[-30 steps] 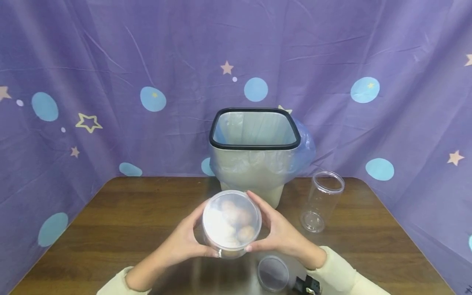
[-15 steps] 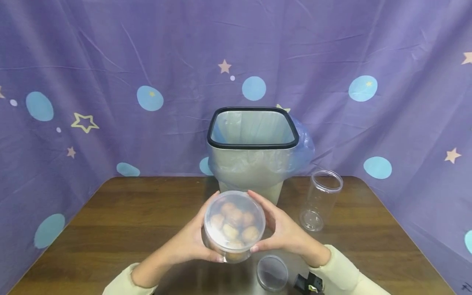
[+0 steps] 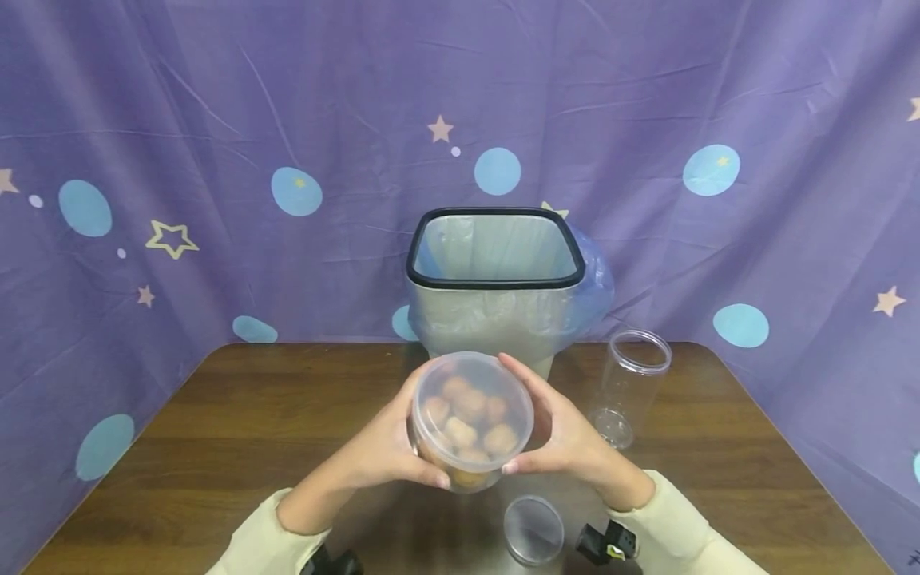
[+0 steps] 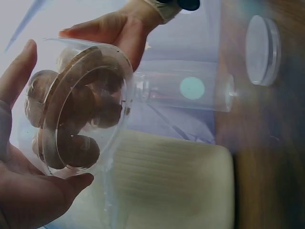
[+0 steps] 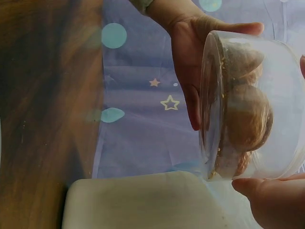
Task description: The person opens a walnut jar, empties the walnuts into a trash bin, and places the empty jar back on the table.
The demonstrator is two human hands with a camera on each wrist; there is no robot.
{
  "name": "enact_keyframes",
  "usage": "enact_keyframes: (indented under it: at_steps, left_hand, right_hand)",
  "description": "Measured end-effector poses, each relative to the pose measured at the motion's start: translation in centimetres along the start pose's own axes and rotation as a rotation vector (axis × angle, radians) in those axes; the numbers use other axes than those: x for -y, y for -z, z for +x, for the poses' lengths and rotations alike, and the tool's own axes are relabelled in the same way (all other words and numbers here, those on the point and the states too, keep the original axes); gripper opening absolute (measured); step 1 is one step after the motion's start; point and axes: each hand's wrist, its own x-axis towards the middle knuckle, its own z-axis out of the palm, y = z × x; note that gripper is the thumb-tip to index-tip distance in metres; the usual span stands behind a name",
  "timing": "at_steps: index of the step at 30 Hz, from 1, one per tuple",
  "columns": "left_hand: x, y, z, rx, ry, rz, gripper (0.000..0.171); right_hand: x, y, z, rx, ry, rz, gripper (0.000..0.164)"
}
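Observation:
A squat clear plastic jar (image 3: 469,476) with a translucent lid (image 3: 496,383) on top is lifted above the table. Several round brown pieces that look like walnuts (image 5: 248,117) lie inside, with crumbs at the jar's bottom. My left hand (image 3: 388,439) grips the jar's left side, thumb toward me. From the right, my right hand (image 3: 568,438) holds its other side the same way. Both wrist views show the jar's underside and the fingers spread around its wall. Below the jar, a loose round clear lid (image 3: 533,529) lies on the table.
A bin (image 3: 496,319) with a black rim and bluish bag liner stands at the back middle of the wooden table (image 3: 287,399). To its right stands a tall clear jar (image 3: 631,391) without a lid. A purple curtain (image 3: 359,120) hangs behind.
Both hands have moved the jar a little up and to the right, away from me. The glare on its lid has faded, so the contents show more clearly.

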Motion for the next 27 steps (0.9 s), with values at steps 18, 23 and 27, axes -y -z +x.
enact_keyframes:
  at_steps: [18,23,27]
  left_hand:
    - [-1.5,-0.6,1.7,-0.077,0.057,0.027,0.111]
    - [-1.8,-0.7,2.0,-0.103,0.049,0.044,0.107]
    - [-2.1,-0.8,2.4,-0.127,0.041,0.065,0.103]
  right_hand:
    - [0.6,0.3,0.6,-0.072,0.027,-0.075,0.11]
    - [1.0,0.2,0.7,-0.123,-0.002,-0.13,0.112]
    - [1.8,0.2,0.9,-0.166,-0.047,-0.183,0.113]
